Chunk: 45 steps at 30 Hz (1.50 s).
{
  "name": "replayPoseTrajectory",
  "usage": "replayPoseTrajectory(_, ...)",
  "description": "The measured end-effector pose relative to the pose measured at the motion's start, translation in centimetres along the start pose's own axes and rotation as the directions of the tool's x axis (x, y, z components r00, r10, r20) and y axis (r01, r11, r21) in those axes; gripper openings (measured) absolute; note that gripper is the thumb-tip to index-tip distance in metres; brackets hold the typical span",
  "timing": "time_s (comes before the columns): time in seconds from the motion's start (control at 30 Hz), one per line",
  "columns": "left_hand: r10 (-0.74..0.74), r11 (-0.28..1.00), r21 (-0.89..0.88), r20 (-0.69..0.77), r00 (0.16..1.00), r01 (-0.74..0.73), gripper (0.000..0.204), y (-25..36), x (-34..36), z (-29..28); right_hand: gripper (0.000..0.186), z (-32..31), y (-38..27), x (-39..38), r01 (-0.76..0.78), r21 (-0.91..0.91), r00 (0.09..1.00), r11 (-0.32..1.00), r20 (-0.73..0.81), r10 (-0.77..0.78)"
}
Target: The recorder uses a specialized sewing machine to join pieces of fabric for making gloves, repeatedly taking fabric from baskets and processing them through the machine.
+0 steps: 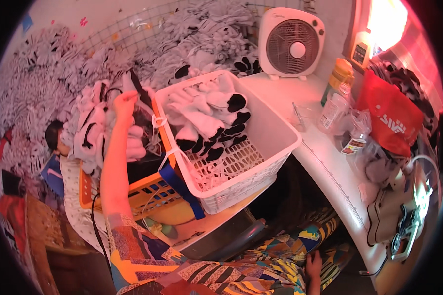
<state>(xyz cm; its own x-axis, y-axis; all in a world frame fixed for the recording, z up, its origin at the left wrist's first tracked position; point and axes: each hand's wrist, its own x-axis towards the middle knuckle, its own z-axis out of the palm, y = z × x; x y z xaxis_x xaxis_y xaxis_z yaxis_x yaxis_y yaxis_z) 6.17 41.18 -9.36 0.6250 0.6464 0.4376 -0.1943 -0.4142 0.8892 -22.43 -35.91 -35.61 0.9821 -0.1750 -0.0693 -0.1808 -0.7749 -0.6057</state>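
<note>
My left hand [124, 104] reaches up beside a pile of white fabric pieces with black trim [91, 123], resembling socks. Its fingers are pinched at a long dark strip [140, 87]; exactly what they grip is unclear. The pile rests over an orange plastic crate [91, 189]. Just right of that hand, a white plastic basket [285, 140] holds more white pieces with black ends [209, 115], with a white tie at its left side. My right hand [313, 269] hangs low by my patterned trouser leg [280, 255], fingers loosely apart, holding nothing visible.
Heaped white fabric [39, 83] lines the back, where a person's head [54, 135] shows at left. A curved white table [325, 182] carries a box fan [290, 42], bottles [334, 103] and a red bag [386, 113]. A sewing machine [403, 231] stands at right.
</note>
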Motion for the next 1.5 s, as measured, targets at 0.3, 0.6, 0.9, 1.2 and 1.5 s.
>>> replayPoseTrajectory(0.3,0.294,0.944,-0.126,-0.103,0.95,-0.306,0.029,6.3,-0.9,-3.0,0.021,-0.2,0.8,0.7,-0.088,0.046,0.995,0.995,0.051,0.086)
replayPoseTrajectory(0.6,0.429,0.613,-0.772,0.144,0.892,-0.17,0.033,14.8,-6.9,-4.8,0.015,-1.5,-2.1,1.4,0.116,0.067,0.991,0.991,-0.069,-0.112)
replayPoseTrajectory(0.9,0.338,0.913,-0.408,0.743,0.578,-0.01,0.026,23.6,-28.0,14.4,0.1,-9.7,-24.6,4.7,0.093,0.972,0.841,0.215,0.039,-0.54)
replayPoseTrajectory(1.2,0.575,0.818,-0.56,0.803,0.158,-0.131,0.034,22.3,-44.2,23.5,0.046,-11.7,-13.5,3.7,-0.311,0.943,0.918,-0.116,0.33,0.219)
replayPoseTrajectory(1.5,0.156,0.87,-0.252,0.956,-0.247,-0.423,0.063,9.0,-53.0,27.9,0.048,-0.5,5.2,-4.2,-0.204,0.947,0.88,0.249,0.066,0.47)
